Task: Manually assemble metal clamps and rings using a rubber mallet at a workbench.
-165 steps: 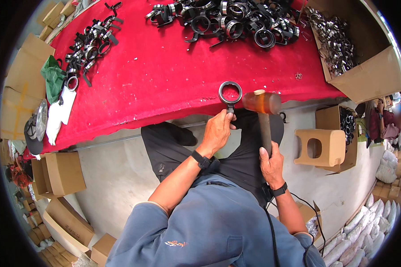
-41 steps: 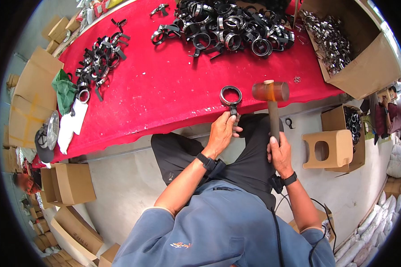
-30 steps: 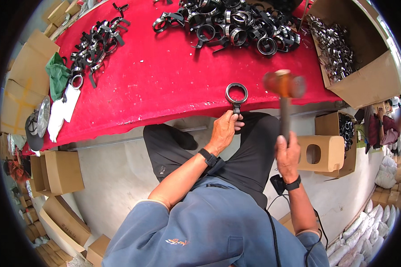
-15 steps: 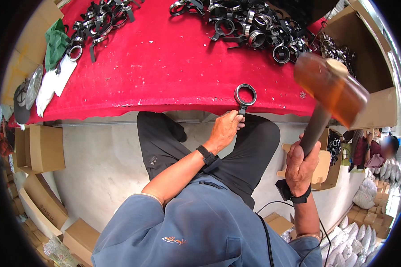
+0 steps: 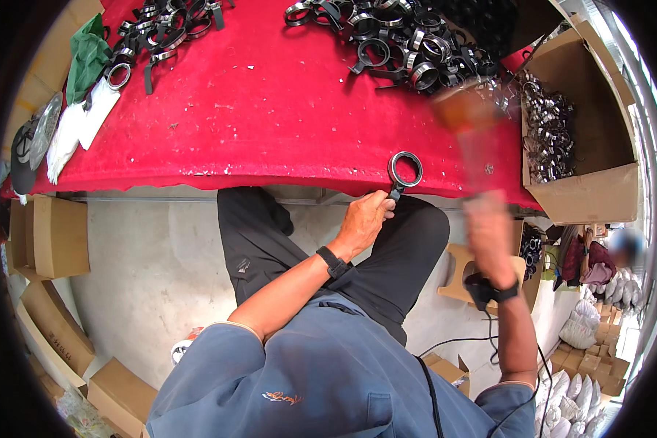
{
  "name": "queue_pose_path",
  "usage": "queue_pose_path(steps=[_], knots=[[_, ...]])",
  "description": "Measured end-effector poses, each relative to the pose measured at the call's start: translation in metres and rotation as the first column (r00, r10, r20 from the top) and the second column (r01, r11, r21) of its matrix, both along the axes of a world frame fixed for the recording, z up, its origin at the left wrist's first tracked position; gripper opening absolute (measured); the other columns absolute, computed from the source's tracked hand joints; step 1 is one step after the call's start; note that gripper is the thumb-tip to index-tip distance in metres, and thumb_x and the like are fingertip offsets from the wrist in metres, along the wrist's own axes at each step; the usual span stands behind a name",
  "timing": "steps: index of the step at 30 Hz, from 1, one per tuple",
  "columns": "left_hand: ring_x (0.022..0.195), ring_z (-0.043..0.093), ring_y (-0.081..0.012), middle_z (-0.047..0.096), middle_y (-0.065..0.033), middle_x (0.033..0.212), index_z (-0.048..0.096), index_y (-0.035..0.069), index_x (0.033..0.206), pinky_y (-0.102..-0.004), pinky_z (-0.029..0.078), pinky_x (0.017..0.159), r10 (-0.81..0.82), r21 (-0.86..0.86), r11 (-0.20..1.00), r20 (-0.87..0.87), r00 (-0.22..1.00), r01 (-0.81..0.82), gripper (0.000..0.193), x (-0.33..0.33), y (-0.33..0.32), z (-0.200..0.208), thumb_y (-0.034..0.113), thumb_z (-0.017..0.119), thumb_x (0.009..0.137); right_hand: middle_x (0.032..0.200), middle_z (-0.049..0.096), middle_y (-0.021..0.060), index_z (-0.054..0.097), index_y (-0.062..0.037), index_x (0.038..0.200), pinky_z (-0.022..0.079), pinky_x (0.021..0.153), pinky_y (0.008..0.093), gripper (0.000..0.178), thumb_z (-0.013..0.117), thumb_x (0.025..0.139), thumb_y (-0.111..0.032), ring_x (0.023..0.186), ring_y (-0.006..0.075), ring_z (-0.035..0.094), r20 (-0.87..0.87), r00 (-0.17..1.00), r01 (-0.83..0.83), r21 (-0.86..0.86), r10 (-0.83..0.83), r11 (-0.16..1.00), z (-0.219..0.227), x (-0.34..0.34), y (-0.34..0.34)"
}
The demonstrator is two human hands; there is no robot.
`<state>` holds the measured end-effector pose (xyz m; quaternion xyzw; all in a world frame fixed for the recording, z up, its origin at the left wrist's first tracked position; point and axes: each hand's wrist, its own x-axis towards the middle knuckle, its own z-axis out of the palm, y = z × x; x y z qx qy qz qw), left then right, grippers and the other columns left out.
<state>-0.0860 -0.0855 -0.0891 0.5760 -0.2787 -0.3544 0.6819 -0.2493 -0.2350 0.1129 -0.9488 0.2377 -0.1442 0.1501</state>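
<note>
My left hand is closed on the short black stem of a metal ring part. The ring end points away from me and lies over the front edge of the red-covered table. To the right, my right hand grips the handle of a mallet with an amber-brown head. Hand and mallet are smeared by motion, with the mallet head over the table, apart from the ring. A large heap of similar black and silver ring parts lies at the far right of the table.
Another pile of ring parts sits far left, near a green cloth and a white cloth. An open carton holding more rings stands right. Cartons line the left floor. A person is at the right edge.
The mallet has swung left and away from me, over the table. My left hand still holds the ring part at the table edge; the view has shifted slightly.
</note>
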Motion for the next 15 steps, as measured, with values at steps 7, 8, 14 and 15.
queue_pose_path(steps=[7, 8, 14, 15], knots=[[0.098, 0.08, -0.0238, 0.075, -0.0131, 0.104, 0.064, -0.002, 0.11, -0.0358, 0.063, 0.084, -0.022, 0.03, 0.999, -0.062, 0.998, 0.023, 0.025, 0.004, 0.009, -0.006, 0.021, 0.055, 0.115, 0.069, 0.046, -0.0029, 0.048, -0.0098, 0.103, 0.036, 0.042, 0.0269, 0.045, 0.052, 0.113, -0.053, 0.048, 0.0085, 0.044, -0.078, 0.917, 0.359, 0.591, -0.392, 0.722, 0.019, 0.024, -0.005], [0.098, 0.079, -0.0235, 0.075, -0.013, 0.105, 0.064, -0.002, 0.11, -0.0356, 0.063, 0.084, -0.028, 0.008, 1.0, -0.059, 0.998, 0.028, 0.025, 0.007, 0.009, -0.01, 0.021, 0.055, 0.115, 0.069, 0.047, -0.0015, 0.047, -0.01, 0.102, 0.037, 0.042, 0.0275, 0.045, 0.052, 0.113, -0.053, 0.048, 0.0093, 0.044, -0.003, 0.906, 0.318, 0.667, -0.424, 0.674, 0.02, 0.02, -0.006], [0.097, 0.079, -0.0218, 0.076, -0.0132, 0.108, 0.065, -0.003, 0.119, -0.0337, 0.064, 0.082, -0.038, -0.014, 0.999, 0.105, 0.994, 0.039, 0.022, 0.024, 0.043, 0.029, 0.016, 0.057, 0.114, 0.069, 0.049, 0.0002, 0.051, -0.0093, 0.107, 0.039, 0.042, 0.028, 0.04, 0.053, 0.113, -0.049, 0.047, 0.0105, 0.048, 0.122, 0.862, 0.21, 0.798, -0.493, 0.565, -0.021, -0.004, 0.02], [0.096, 0.08, -0.0217, 0.076, -0.0128, 0.107, 0.065, -0.002, 0.121, -0.0332, 0.064, 0.08, -0.035, -0.02, 0.999, 0.2, 0.979, 0.04, 0.02, 0.031, 0.054, 0.052, 0.014, 0.057, 0.113, 0.068, 0.05, 0.0005, 0.052, -0.0089, 0.107, 0.04, 0.042, 0.0281, 0.039, 0.054, 0.112, -0.048, 0.047, 0.0107, 0.048, 0.132, 0.866, 0.209, 0.781, -0.482, 0.589, -0.039, -0.014, 0.022]])
